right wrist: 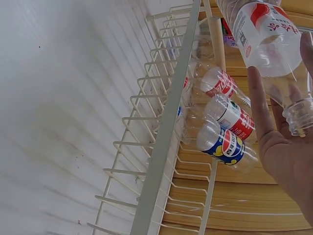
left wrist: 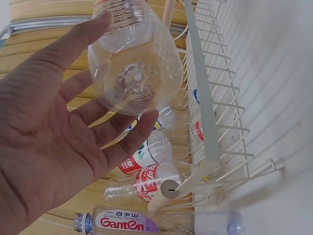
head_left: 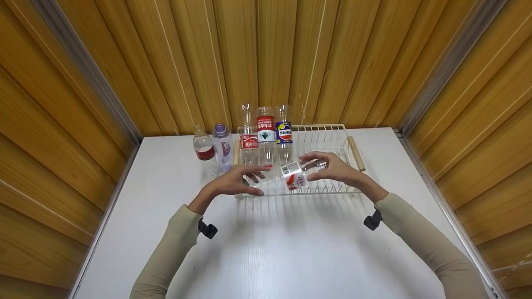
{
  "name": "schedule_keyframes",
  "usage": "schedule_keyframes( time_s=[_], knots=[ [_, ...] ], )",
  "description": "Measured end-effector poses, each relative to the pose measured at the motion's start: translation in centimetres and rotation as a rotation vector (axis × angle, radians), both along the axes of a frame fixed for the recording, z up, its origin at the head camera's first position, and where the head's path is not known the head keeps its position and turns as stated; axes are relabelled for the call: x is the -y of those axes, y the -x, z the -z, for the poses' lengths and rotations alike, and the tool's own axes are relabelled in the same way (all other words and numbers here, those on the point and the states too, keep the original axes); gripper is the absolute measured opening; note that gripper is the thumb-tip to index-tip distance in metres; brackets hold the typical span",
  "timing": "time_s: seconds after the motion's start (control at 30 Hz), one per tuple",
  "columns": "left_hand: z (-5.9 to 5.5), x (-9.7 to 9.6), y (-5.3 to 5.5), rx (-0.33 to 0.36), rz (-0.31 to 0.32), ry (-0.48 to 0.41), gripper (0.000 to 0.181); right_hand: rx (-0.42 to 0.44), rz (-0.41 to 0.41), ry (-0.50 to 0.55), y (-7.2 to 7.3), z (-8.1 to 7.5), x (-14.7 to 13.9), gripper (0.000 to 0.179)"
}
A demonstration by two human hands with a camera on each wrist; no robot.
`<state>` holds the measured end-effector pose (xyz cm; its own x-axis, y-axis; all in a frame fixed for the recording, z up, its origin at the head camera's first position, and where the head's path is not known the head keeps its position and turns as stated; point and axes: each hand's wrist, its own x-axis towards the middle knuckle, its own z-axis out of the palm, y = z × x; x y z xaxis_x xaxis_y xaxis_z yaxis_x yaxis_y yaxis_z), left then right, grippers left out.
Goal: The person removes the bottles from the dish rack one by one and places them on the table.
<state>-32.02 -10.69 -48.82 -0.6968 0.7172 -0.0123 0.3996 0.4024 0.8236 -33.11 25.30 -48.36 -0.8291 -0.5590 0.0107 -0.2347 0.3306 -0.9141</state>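
Note:
A clear plastic bottle (head_left: 293,176) with a red and white label is held tilted above the front of a white wire rack (head_left: 320,192). My right hand (head_left: 334,170) grips it near its uncapped neck, between thumb and fingers. At the base end, my left hand (head_left: 235,180) has its thumb and fingers around the clear bottom, as the left wrist view shows. Three bottles stand upright in the rack's left part: a red-labelled bottle (head_left: 248,141), a red and white one (head_left: 266,128) and a blue-labelled one (head_left: 284,133).
Left of the rack, on the white table (head_left: 266,249), stand a bottle with a dark red label (head_left: 205,153) and a purple-tinted Ganten bottle (head_left: 224,149). The rack has a wooden handle (head_left: 356,153) at its right. Wood-look panels rise behind and on both sides.

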Motion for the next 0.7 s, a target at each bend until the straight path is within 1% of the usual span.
schedule_keyframes(
  time_s=[0.13, 0.27, 0.4, 0.47, 0.6, 0.7],
  knots=[
    [0.2, 0.4, 0.3, 0.015, 0.005, -0.007, 0.070, 0.010, -0.026, 0.014, 0.2, 0.0, -0.6, 0.064],
    [0.3, 1.4, 0.4, 0.009, -0.008, -0.019, 0.068, 0.009, -0.006, 0.040, 0.5, -0.1, -1.7, 0.064],
    [0.3, 3.2, 0.2, -0.001, -0.054, -0.011, 0.067, 0.030, 0.034, 0.059, 0.6, 0.2, -3.5, 0.065],
    [0.3, 4.2, 0.0, 0.009, -0.083, -0.017, 0.068, 0.045, 0.056, 0.066, 0.7, 0.4, -4.8, 0.064],
    [0.5, 6.4, -0.2, 0.009, -0.123, -0.050, 0.068, 0.023, 0.129, 0.056, 1.3, 0.8, -7.4, 0.060],
    [0.9, 8.1, -0.4, 0.004, -0.153, -0.067, 0.069, -0.005, 0.193, 0.034, 1.8, 1.1, -9.4, 0.057]
  ],
)
